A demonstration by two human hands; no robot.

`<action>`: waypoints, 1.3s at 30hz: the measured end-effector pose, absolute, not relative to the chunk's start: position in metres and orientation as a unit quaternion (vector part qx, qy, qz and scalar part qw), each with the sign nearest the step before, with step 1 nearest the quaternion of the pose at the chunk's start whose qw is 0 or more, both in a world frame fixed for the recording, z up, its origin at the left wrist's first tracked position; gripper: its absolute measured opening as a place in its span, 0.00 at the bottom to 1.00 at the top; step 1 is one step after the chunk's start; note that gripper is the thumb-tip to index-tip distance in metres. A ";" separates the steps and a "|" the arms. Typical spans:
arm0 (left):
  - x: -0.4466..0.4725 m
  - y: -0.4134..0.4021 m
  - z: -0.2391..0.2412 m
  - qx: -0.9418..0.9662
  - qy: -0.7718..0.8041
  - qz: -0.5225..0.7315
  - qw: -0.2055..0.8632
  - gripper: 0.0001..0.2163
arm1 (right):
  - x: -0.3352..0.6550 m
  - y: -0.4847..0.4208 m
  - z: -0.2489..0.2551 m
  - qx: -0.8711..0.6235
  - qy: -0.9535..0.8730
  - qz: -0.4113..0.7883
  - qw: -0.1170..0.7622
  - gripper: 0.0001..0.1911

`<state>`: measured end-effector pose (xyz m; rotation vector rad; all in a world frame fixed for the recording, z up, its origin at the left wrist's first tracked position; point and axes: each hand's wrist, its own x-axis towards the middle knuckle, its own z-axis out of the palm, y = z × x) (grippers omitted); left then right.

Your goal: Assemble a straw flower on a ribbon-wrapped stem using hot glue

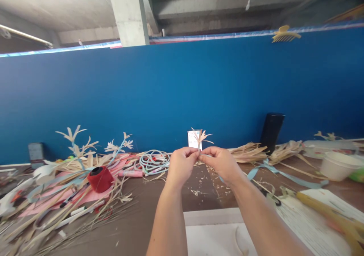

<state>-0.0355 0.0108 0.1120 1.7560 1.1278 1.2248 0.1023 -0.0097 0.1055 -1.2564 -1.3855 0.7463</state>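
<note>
My left hand and my right hand meet fingertip to fingertip above the table's middle. Both are closed in a pinch at the base of a small pale flower of thin, dried-leaf strips. Its petals fan out above my fingers, while the pinched stem is mostly hidden. Light blue ribbon shows beside my right forearm, with a bit of blue under that hand; whether it joins the stem I cannot tell. Behind the flower stands a phone with a lit screen.
At left, finished flowers on blue stems rise from a pile of strips, beside a red spool. Coiled light blue cord lies nearer the middle. A black cylinder and a white bowl stand right. A blue partition closes the back.
</note>
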 end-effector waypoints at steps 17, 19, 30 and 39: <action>-0.037 0.010 0.109 0.743 0.488 0.427 0.166 0.08 | 0.106 -0.011 0.107 -0.581 -0.657 0.129 0.463 0.10; -0.037 0.010 0.110 0.748 0.487 0.422 0.160 0.08 | 0.108 -0.012 0.106 -0.572 -0.661 0.157 0.460 0.09; -0.038 0.006 0.113 0.767 0.484 0.391 0.155 0.08 | 0.116 -0.006 0.102 -0.526 -0.669 0.288 0.440 0.16; -0.037 0.008 0.112 0.766 0.491 0.385 0.152 0.08 | 0.107 -0.010 0.107 -0.590 -0.631 0.231 0.447 0.13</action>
